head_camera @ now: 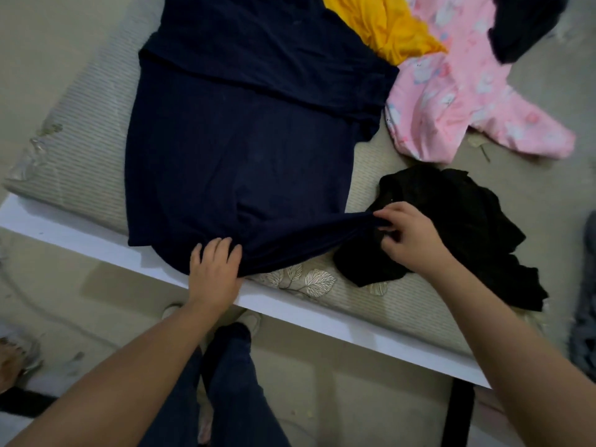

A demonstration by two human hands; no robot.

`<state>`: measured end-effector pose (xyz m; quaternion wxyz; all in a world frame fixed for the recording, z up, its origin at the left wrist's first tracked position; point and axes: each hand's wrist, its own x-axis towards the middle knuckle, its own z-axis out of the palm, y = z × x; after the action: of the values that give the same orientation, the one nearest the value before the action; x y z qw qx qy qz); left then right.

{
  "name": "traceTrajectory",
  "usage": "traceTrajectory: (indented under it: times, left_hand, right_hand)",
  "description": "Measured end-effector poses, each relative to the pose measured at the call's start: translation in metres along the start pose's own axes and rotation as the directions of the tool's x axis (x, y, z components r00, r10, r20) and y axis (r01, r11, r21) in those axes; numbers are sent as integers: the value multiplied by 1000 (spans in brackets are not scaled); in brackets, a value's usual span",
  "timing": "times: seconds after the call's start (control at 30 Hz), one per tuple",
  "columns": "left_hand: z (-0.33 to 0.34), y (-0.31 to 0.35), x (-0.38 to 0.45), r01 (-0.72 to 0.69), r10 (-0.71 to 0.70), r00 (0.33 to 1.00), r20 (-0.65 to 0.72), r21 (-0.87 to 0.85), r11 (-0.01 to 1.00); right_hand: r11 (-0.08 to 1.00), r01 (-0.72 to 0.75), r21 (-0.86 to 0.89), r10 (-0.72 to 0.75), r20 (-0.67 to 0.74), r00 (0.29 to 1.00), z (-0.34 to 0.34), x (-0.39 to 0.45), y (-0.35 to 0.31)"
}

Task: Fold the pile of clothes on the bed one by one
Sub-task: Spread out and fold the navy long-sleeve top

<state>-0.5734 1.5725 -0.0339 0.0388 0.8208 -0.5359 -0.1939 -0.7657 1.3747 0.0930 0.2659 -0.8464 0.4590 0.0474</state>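
A navy blue garment (245, 130) lies spread flat on the bed (77, 156), its top part folded down in a band. My left hand (214, 269) grips its near hem at the bed's edge. My right hand (409, 233) pinches the hem's right corner and holds it stretched out to the right, just over a crumpled black garment (458, 217). A pink patterned baby suit (464, 98) lies at the back right. A yellow garment (387, 24) is partly under the navy one, and a dark piece (522, 24) sits at the far right corner.
The bed's white frame edge (322, 314) runs diagonally in front of me. My legs in dark trousers (225, 382) stand on the floor below it. A grey object (587, 317) is at the right edge of view.
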Motion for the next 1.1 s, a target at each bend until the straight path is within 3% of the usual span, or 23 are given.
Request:
traceTrajectory:
  times: [0.07,0.17,0.27,0.43,0.53,0.6,0.7,0.77,0.83,0.9,0.97,1.03,1.07,1.1]
  left_hand:
    - [-8,-12,2,-85,88,990,-112,28,996]
    - [-26,-32,10,-133,137,981,-134,40,990]
    - [-34,-49,15,-80,83,989,-121,26,996]
    - [-49,-77,15,156,-162,980,-117,-63,986]
    - [-58,-98,10,209,-213,972,-103,-55,976]
    - [-65,-106,7,68,-74,987,-139,-51,996]
    - [-79,-118,-5,-358,364,923,-123,67,931]
    - [-87,-128,-15,-399,402,915,-19,87,913]
    - [-94,-135,-23,-280,268,958,107,127,952]
    - [-102,-141,-29,-158,72,940,333,237,958]
    - [-115,-144,-35,-161,-7,838,545,261,952]
    - [-129,-149,-46,-177,-17,728,686,212,961]
    - [-134,-153,-51,-176,-28,688,725,205,963]
    - [-141,-156,-54,-182,-33,677,735,210,961]
  right_hand:
    - [957,126,-262,-104,95,990,5,2,7]
    - [875,191,-444,-136,152,979,11,7,6]
    - [856,180,-485,-101,184,978,14,7,4]
    - [858,230,-458,-139,224,965,31,-18,8]
    - [864,189,-468,-42,307,951,52,-35,10]
    - [844,182,-504,-5,333,943,65,-44,6]
    - [777,195,-599,68,387,920,84,-61,-4]
    - [766,175,-618,126,411,903,96,-74,-12]
    - [768,179,-614,129,423,897,105,-86,-23]
    - [784,232,-576,112,499,859,114,-94,-37]
    - [863,178,-474,200,642,740,118,-100,-55]
    - [927,-16,-374,324,780,536,117,-104,-75]
    - [934,-95,-344,347,810,473,114,-106,-84]
    - [935,-128,-330,350,805,480,110,-105,-92]
